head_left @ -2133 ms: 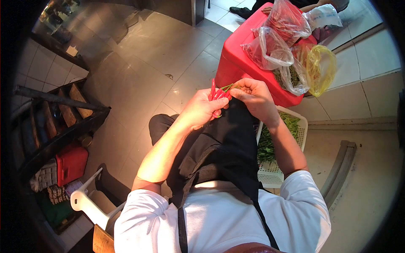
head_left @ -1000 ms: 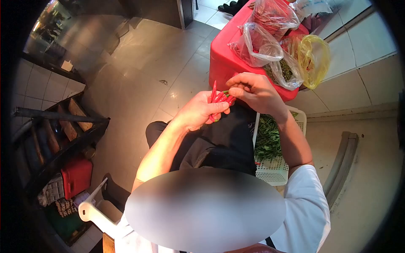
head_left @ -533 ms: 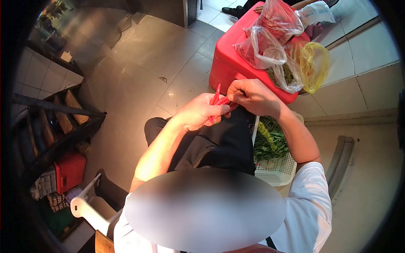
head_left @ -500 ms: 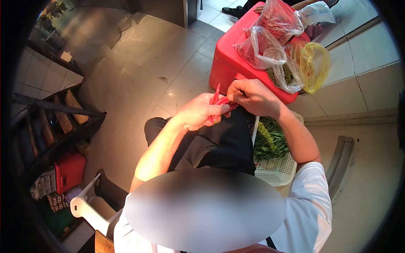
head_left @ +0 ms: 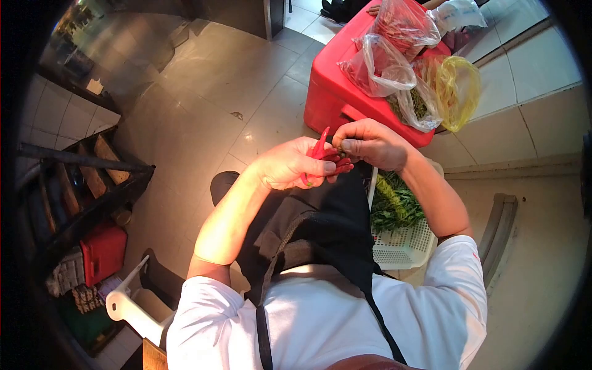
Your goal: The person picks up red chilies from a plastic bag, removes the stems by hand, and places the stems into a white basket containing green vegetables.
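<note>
Two hands raised over the lap, close together, fingertips meeting. Left hand (head_left: 290, 165) is closed round a small bunch of red chillies (head_left: 322, 153): one chilli tip sticks up above the thumb, and the rest poke out towards the other hand. Right hand (head_left: 370, 143) has its fingers curled, thumb and fingertips pinched on the near end of the bunch. What exactly sits between those fingertips is too small to tell. The chillies are held in the air above the black apron (head_left: 327, 216), resting on nothing.

Just beyond the hands, a red stool (head_left: 327, 92) stands on the tiled floor (head_left: 203, 105). It carries clear plastic bags (head_left: 379, 58) with red contents and a yellow bag (head_left: 462, 83) at its right edge.

Under the right forearm, beside the leg, is a white basket (head_left: 401, 253) with green stems (head_left: 394, 209) inside. A dark shelf rack (head_left: 80, 185) sits far left, well apart from the hands.
</note>
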